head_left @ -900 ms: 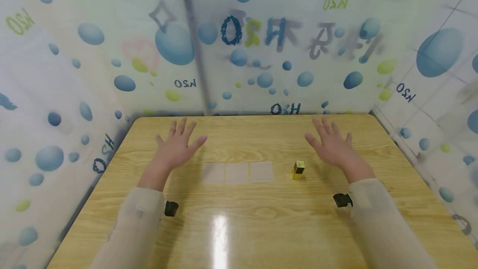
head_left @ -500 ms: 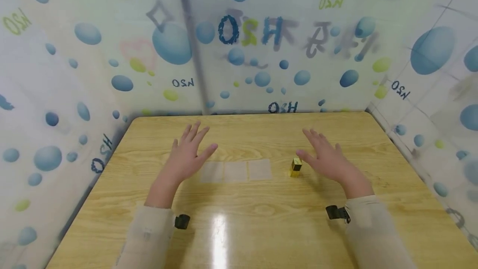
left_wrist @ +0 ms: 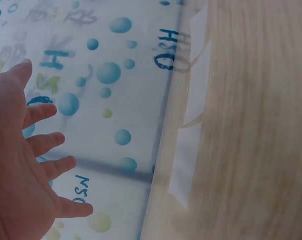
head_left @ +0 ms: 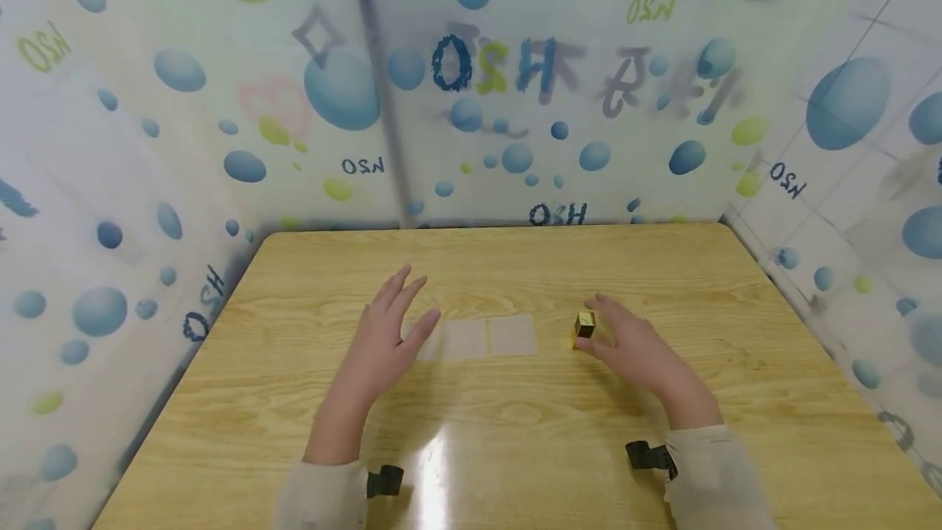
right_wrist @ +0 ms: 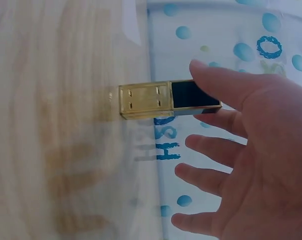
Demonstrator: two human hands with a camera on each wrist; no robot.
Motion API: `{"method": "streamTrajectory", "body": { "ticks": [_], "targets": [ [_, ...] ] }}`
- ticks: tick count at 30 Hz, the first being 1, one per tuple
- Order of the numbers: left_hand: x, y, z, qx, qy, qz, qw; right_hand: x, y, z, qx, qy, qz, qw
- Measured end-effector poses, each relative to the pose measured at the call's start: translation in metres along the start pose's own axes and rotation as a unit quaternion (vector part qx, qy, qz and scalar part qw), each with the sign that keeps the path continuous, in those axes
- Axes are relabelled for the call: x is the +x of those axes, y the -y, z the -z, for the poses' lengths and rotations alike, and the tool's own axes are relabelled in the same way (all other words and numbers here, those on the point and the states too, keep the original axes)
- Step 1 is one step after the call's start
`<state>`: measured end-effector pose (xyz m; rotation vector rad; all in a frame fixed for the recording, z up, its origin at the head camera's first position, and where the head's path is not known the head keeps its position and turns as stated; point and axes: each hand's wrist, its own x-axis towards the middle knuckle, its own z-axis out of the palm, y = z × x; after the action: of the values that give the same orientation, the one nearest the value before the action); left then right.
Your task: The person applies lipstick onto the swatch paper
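Observation:
A small upright square tube (head_left: 585, 324), gold below and black above, much like a lipstick, stands on the wooden table right of centre. My right hand (head_left: 636, 350) is at it, thumb on the near side and fingers on the far side. In the right wrist view the thumb (right_wrist: 218, 82) overlaps the black upper part of the tube (right_wrist: 141, 100), the forefinger lies behind it, and the other fingers are spread. My left hand (head_left: 383, 342) hovers with spread fingers, holding nothing, and covers part of the leftmost of three pale squares (head_left: 466, 339).
The wooden table (head_left: 515, 440) ends at a back wall (head_left: 515, 129) covered with printed bubbles and lettering. Side walls close it in on the left and right. A dark wrist camera (head_left: 648, 455) sits at the right wrist, another wrist camera (head_left: 386, 481) at the left.
My right hand has come left and nearer, its thumb and fingers now around the tube's top. The left hand has moved right and nearer, over the leftmost pale square. The tube has stayed put.

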<state>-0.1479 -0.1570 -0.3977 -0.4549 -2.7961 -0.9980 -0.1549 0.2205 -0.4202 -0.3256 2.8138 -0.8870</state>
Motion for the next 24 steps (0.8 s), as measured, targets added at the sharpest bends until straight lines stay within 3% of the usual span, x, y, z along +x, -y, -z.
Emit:
{"method": "streamTrajectory", "body": {
  "ticks": [10, 16, 24],
  "targets": [
    [-0.017, -0.002, -0.006, -0.04, -0.008, 0.01, 0.9991, -0.009, 0.001, -0.009, 0.019, -0.009, -0.036, 0.9991],
    [-0.02, -0.007, -0.014, -0.091, 0.009, 0.021, 0.9956, -0.013, 0.004, -0.011, 0.007, -0.025, -0.04, 0.9988],
    [-0.023, -0.014, -0.023, -0.111, 0.006, 0.009, 0.9938, -0.02, 0.012, -0.009, 0.01, -0.047, -0.055, 0.9973]
  ]
}}
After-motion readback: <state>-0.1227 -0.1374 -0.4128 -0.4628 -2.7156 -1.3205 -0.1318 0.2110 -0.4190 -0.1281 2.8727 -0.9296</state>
